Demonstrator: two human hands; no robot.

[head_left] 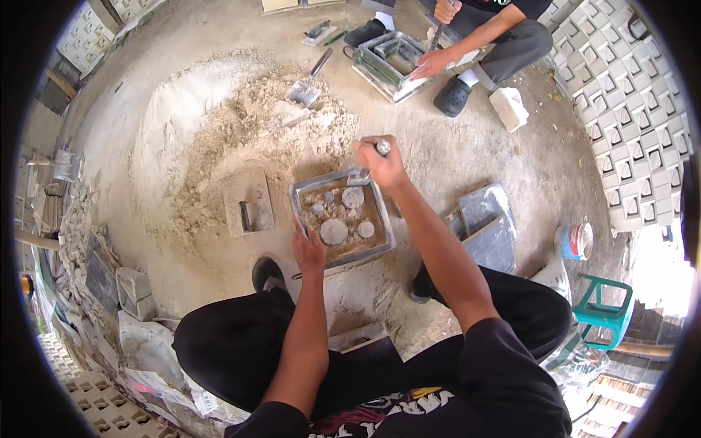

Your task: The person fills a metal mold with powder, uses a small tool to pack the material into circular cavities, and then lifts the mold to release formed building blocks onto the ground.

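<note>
A square grey mould frame [389,232] lies on the ground between my feet. Inside it are brown sandy material and several round grey discs, the largest being a disc [334,232] near the front. My left hand [309,248] lies against the frame's left side, fingers stretched along the edge. In a closed fist above the far right corner, my right hand [383,164] grips a hand tool [383,147] with a round grey handle end. A flat grey part shows below the fist, at the frame's far rim; its exact shape is partly hidden.
A plastering float [255,204] lies left of the frame, before a sand heap [241,102] bearing a small shovel [304,93]. Across from me, a co-worker's hands work at another mould [387,91]. Dark slabs [485,226], a bucket [575,241] and a green stool [604,310] stand right.
</note>
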